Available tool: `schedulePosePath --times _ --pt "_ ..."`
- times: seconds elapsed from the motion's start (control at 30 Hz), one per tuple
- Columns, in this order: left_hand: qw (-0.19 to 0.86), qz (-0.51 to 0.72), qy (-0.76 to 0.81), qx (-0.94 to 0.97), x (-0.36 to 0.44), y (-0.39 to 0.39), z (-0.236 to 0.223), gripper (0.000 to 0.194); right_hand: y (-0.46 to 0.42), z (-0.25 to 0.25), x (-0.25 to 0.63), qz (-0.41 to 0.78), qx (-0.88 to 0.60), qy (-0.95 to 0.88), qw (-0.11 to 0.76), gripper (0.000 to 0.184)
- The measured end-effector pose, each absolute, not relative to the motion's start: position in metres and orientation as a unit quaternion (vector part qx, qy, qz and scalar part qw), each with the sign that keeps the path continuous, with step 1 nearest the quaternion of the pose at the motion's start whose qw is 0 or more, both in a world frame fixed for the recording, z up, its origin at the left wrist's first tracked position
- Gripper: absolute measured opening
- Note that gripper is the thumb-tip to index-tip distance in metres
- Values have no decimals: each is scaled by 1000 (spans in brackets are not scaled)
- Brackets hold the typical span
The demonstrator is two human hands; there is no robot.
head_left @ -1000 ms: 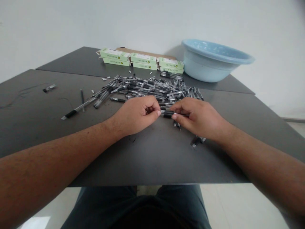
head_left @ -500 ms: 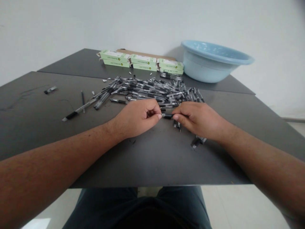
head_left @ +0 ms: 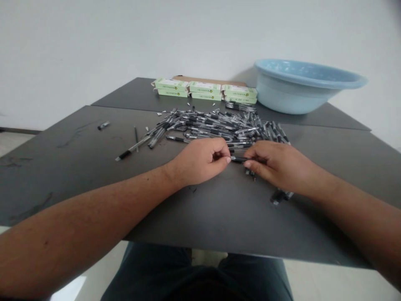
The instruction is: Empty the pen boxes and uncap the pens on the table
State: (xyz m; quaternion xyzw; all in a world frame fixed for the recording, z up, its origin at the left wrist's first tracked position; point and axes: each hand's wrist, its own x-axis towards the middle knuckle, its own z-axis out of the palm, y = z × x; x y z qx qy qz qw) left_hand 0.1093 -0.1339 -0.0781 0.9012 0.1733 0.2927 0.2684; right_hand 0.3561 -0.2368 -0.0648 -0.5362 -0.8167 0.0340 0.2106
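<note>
Between my two hands lies a black-gripped pen [head_left: 238,159], held level just above the dark table. My left hand [head_left: 208,161] pinches its tip end between thumb and forefinger. The fingers of my right hand [head_left: 275,165] are closed round the pen's dark grip, and most of the barrel is hidden in that hand. Right behind both hands spreads a heap of clear, black-gripped pens [head_left: 216,125]. A few pen parts [head_left: 249,172] lie under my right hand, partly covered by it.
Green and white boxes [head_left: 205,88] are stacked in a row at the back, beside a large light-blue basin [head_left: 300,92]. One pen [head_left: 125,154] and a short pen piece [head_left: 103,125] lie at the left. More pieces [head_left: 278,195] rest near my right wrist.
The whole view has shifted, so everything appears farther right and slightly lower. Both hands keep the same pinch on the pen, with little visible change between them.
</note>
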Motion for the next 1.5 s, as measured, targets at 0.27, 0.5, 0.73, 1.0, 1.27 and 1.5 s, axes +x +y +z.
schedulePosePath --times 0.27,0.5,0.73,1.0,1.27,1.5 --pt "274 301 149 901 109 -134 -81 9 -237 -73 363 40 -545 -804 234 10" --pt "270 303 141 903 110 -132 -84 9 -236 -79 367 32 -537 -812 226 13" --pt "261 292 151 908 109 -131 -82 9 -236 -79 364 59 -555 -805 202 29" --pt "237 272 142 922 109 -129 -83 9 -234 -80 362 62 -533 -822 192 33" --pt "236 323 198 895 92 -93 -62 16 -234 -75 363 57 -553 -802 218 30" --pt "-30 137 563 814 37 -6 -39 12 -234 -74 366 43 -566 -793 220 28"
